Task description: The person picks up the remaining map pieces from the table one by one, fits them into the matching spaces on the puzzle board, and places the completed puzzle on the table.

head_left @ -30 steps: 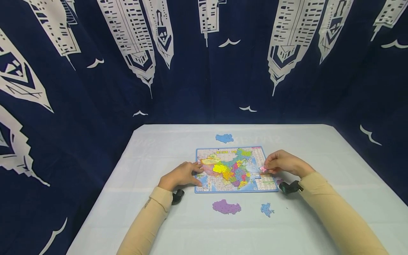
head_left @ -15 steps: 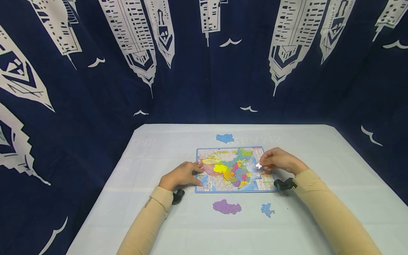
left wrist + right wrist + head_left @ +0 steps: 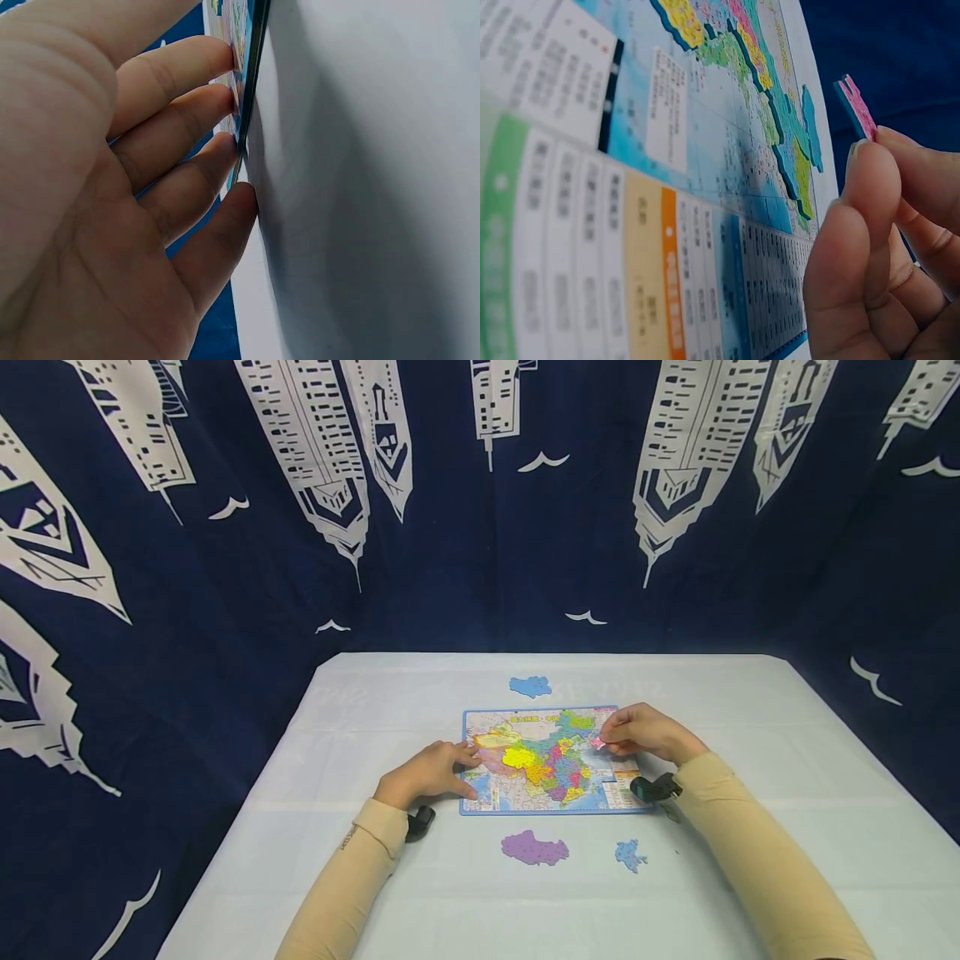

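Note:
A map puzzle board [image 3: 517, 797] with a blue border lies on the white table, many coloured pieces set in its middle. My left hand [image 3: 431, 772] rests on its left edge, fingers spread; in the left wrist view the fingertips [image 3: 225, 97] touch the board's edge and the little finger reaches the table. Above the board's right part, my right hand [image 3: 648, 732] pinches a small pink puzzle piece [image 3: 857, 109] between thumb and fingertips. The right wrist view shows that piece held up clear of the board, with a dark edge along its side.
A purple puzzle piece [image 3: 535, 847] and a small blue puzzle piece [image 3: 630, 855] lie in front of the board. Behind it is a larger blue puzzle piece [image 3: 530, 686]. Another piece [image 3: 670, 812] is partly hidden below the right wrist. A dark blue patterned curtain [image 3: 487, 568] hangs behind the table.
My right hand has moved left and slightly away from me over the board, carrying the pink puzzle piece toward the coloured map. The left hand stays where it was.

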A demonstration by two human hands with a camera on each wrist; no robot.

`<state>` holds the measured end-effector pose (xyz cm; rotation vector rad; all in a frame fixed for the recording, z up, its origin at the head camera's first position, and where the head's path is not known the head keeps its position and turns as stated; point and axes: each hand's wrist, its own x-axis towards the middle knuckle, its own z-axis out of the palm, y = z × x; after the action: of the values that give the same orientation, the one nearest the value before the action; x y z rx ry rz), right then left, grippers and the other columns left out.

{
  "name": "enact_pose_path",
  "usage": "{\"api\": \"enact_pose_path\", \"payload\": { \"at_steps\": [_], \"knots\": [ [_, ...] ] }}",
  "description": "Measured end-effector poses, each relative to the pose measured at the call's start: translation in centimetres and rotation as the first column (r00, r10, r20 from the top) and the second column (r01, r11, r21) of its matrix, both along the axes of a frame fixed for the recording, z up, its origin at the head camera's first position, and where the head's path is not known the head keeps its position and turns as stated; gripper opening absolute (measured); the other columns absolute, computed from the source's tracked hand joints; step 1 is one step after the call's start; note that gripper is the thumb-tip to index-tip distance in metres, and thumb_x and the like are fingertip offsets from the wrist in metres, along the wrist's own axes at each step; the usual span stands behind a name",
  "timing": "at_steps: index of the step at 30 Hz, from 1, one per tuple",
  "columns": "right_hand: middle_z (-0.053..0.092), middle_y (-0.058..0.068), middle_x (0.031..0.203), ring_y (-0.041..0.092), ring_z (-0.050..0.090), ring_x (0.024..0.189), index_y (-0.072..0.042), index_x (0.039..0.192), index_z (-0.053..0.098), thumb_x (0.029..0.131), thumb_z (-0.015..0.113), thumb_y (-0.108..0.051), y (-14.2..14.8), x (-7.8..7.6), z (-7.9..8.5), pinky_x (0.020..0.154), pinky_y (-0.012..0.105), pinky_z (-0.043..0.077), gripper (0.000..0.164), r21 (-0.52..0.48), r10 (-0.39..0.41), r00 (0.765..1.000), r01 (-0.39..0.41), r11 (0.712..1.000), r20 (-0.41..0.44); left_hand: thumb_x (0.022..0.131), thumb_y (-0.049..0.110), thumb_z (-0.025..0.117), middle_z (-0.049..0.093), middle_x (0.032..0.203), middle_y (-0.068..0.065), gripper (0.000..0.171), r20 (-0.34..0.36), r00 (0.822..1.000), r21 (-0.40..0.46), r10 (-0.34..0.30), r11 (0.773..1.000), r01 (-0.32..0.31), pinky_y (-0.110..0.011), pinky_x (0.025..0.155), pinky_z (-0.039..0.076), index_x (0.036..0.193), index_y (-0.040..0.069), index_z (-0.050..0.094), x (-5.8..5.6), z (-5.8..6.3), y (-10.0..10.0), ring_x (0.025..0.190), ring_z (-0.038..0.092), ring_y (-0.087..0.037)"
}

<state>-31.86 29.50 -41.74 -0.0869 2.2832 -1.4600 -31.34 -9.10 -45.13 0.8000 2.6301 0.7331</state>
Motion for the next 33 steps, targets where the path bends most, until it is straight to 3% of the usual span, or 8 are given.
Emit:
{"api": "enact_pose_path", "payload": {
  "at_steps": [18,33],
  "knots": [
    [0.068,-0.001,0.083,0.006,0.064,0.069,0.007,0.105,0.067,0.096,0.063,-0.004,-1.4,-1.4,-0.6,0.068,0.021,0.059,0.014,-0.019,-0.065,0.998,0.065,0.998,0.021,0.074,0.029,0.088,0.048,0.153,-0.002,0.065,0.002,1.0,0.002,-0.003,1.0,0.003,-0.046,0.125,0.027,0.132,0.009,0.065,0.0,0.0,0.1,0.151,0.033,-0.023],
    [0.069,0.001,0.086,0.007,0.062,0.069,0.007,0.107,0.067,0.096,0.064,-0.007,-2.4,-2.1,-0.7,0.066,0.021,0.058,0.018,0.053,-0.087,0.996,0.087,0.995,0.009,0.075,0.028,0.087,0.046,0.154,-0.005,0.064,0.011,1.0,0.011,0.001,1.0,-0.001,-0.046,0.125,0.027,0.131,0.008,0.066,0.2,0.4,0.1,0.151,0.034,-0.025]
  ]
}}
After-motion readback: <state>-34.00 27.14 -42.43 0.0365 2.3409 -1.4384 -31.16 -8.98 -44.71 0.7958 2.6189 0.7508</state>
